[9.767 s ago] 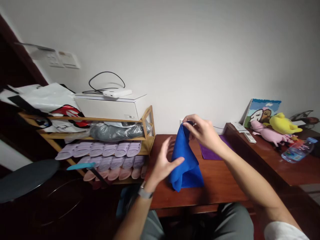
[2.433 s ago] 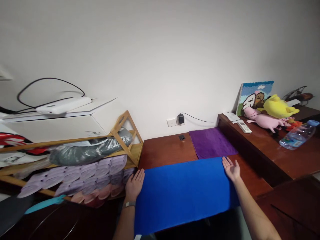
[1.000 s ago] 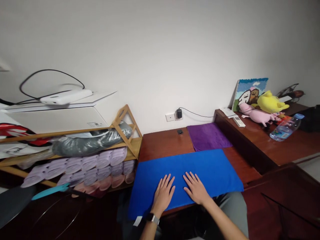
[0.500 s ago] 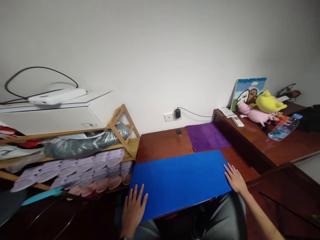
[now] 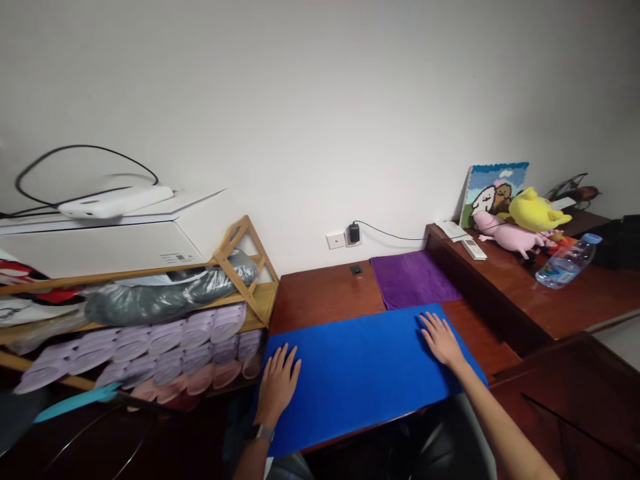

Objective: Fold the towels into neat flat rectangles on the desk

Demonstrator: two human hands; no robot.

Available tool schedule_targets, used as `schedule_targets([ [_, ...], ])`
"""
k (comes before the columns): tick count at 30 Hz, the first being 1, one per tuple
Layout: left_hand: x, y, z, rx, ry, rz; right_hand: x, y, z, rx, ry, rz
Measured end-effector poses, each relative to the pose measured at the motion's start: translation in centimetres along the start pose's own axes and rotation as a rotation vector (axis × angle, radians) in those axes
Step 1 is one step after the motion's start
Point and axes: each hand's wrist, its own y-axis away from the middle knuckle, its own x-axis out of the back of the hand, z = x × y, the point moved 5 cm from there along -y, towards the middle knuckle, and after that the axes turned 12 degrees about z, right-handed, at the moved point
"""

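Observation:
A blue cloth point(image 5: 355, 380) lies spread flat on the brown wooden desk point(image 5: 320, 293), reaching its front edge. My left hand point(image 5: 279, 387) rests open on the cloth's left end, fingers pointing forward, with a band on the wrist. Near the cloth's right end, my right hand point(image 5: 443, 341) is also open, palm down, its fingers slightly spread. Neither hand holds anything. Behind the blue cloth, a folded purple cloth point(image 5: 415, 279) lies flat toward the wall.
On the left, a wooden rack point(image 5: 250, 293) carries several lilac slippers point(image 5: 165, 333) and a white box point(image 5: 105, 247). A raised desk section at right bears a plastic bottle point(image 5: 567, 263), plush toys point(image 5: 537, 210) and a remote point(image 5: 474, 250). A black plug point(image 5: 355, 233) sits in the wall socket.
Both hands have moved forward over the blue cloth, the right one also inward from the cloth's right edge. The view has tilted up slightly.

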Motion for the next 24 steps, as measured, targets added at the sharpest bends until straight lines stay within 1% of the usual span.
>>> schedule_targets([
  [2,-1.0,-2.6,0.2,0.018,0.013,-0.018,-2.8,-0.9,-1.1,0.026,-0.013,-0.057],
  [3,-1.3,-3.6,0.0,0.035,0.019,-0.025,-3.7,-1.5,-1.2,0.028,-0.006,-0.072],
  [4,-1.5,-4.4,-0.4,0.052,0.025,-0.032,-4.1,-2.0,-1.0,0.024,0.010,-0.073],
  [5,-1.5,-4.9,-0.9,0.063,0.031,-0.038,-4.0,-2.6,-0.4,0.012,0.033,-0.061],
  [7,-1.4,-5.3,-2.1,0.072,0.028,-0.043,-2.7,-3.8,1.3,-0.028,0.089,-0.007],
  [10,-0.9,-5.2,-3.6,0.086,-0.018,-0.010,0.5,-5.0,4.3,-0.100,0.142,0.081],
  [12,-0.7,-5.1,-4.1,0.109,-0.045,0.021,2.1,-5.3,5.7,-0.134,0.121,0.122],
  [13,-0.8,-5.1,-4.1,0.116,-0.052,0.029,2.6,-5.3,6.1,-0.143,0.103,0.136],
  [15,-1.0,-5.0,-4.0,0.113,-0.057,0.038,3.0,-5.3,6.4,-0.146,0.078,0.151],
  [20,-1.4,-5.0,-3.8,0.096,-0.041,0.035,2.4,-5.0,6.3,-0.117,0.149,0.126],
  [22,-1.2,-5.1,-3.8,0.113,-0.007,0.040,2.5,-5.2,6.1,-0.116,0.164,0.125],
  [24,-0.7,-5.3,-3.4,0.139,0.037,0.045,3.0,-5.8,5.9,-0.131,0.170,0.129],
])
